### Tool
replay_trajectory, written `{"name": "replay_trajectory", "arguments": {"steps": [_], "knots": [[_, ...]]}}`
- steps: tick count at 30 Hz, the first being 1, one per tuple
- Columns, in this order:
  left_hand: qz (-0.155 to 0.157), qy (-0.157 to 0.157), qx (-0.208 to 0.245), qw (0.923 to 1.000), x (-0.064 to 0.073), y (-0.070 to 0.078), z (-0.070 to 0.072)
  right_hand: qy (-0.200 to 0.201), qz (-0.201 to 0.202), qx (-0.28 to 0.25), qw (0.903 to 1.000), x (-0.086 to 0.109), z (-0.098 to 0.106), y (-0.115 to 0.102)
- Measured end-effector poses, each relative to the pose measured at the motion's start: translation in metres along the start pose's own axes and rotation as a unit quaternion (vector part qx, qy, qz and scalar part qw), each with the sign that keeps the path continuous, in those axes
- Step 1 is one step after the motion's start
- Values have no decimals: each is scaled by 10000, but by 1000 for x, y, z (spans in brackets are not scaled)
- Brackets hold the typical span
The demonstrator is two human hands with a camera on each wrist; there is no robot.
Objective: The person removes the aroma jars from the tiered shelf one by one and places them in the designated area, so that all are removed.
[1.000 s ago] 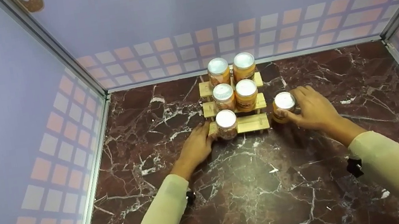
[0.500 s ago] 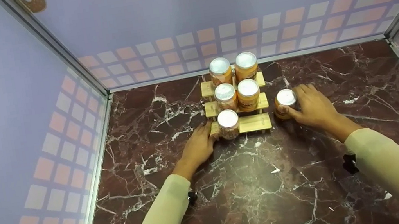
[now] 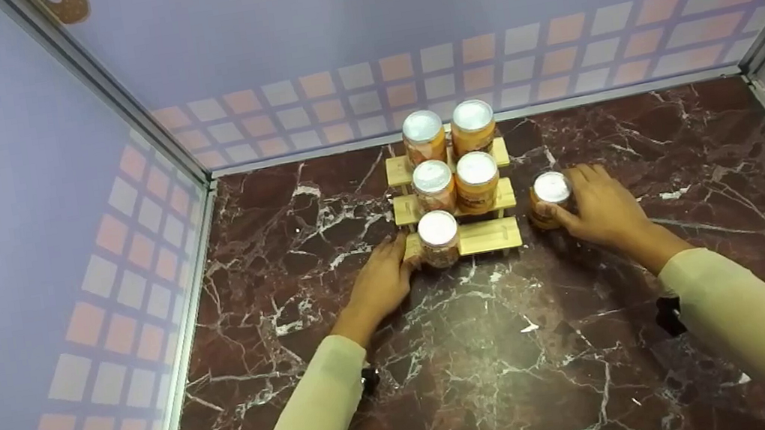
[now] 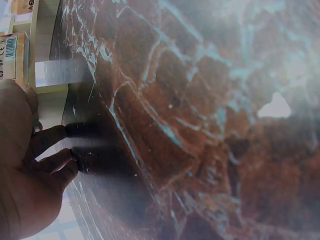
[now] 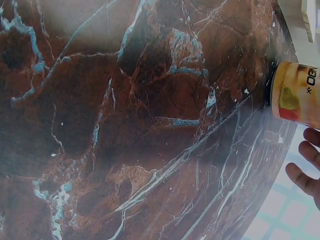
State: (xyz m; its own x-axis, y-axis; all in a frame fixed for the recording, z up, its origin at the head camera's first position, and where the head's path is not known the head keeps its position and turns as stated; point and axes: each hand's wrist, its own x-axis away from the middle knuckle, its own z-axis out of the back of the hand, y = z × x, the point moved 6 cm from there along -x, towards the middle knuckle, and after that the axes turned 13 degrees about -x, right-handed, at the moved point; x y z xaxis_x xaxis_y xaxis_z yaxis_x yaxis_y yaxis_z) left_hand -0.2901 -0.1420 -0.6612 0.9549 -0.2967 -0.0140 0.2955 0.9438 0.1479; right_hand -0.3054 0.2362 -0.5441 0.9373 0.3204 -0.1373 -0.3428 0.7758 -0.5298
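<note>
My right hand (image 3: 601,205) grips an orange can (image 3: 544,215) with a silver lid, upright at the table just right of the stand, the thumb in front of it. Fruit pictures show on the can's side in the right wrist view. The three-step wooden stand (image 3: 489,235) carries pairs of similar cans on its top and middle steps, one being the middle-right can (image 3: 476,195). A single can (image 3: 440,248) stands at the left of the bottom step. My left hand (image 3: 378,280) holds that step's left end; in the left wrist view several fingertips (image 4: 72,159) reach the table.
The dark red marble table (image 3: 483,382) has white veins. Behind the stand rises a purple wall (image 3: 392,24) with a checked band and printed sweets. Side panels (image 3: 33,260) close in the left and right of the table.
The right hand and its can have shifted very slightly, the can first up and then a touch down in the view. The left hand and the stand keep their places.
</note>
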Motion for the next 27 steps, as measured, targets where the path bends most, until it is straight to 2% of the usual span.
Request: {"name": "replay_trajectory", "arguments": {"steps": [5,12,20,27], "knots": [[-21,34,-11,10000,1,0,-1,27,-8,-3,10000,2,-1,3],[-126,262,45,9996,0,0,1,58,-71,-84,9999,1,1,3],[-82,223,-61,9997,-2,0,0,0,-97,-141,9999,1,0,6],[-132,310,-85,9994,-1,1,-1,-35,-161,-248,9996,1,2,7]]}}
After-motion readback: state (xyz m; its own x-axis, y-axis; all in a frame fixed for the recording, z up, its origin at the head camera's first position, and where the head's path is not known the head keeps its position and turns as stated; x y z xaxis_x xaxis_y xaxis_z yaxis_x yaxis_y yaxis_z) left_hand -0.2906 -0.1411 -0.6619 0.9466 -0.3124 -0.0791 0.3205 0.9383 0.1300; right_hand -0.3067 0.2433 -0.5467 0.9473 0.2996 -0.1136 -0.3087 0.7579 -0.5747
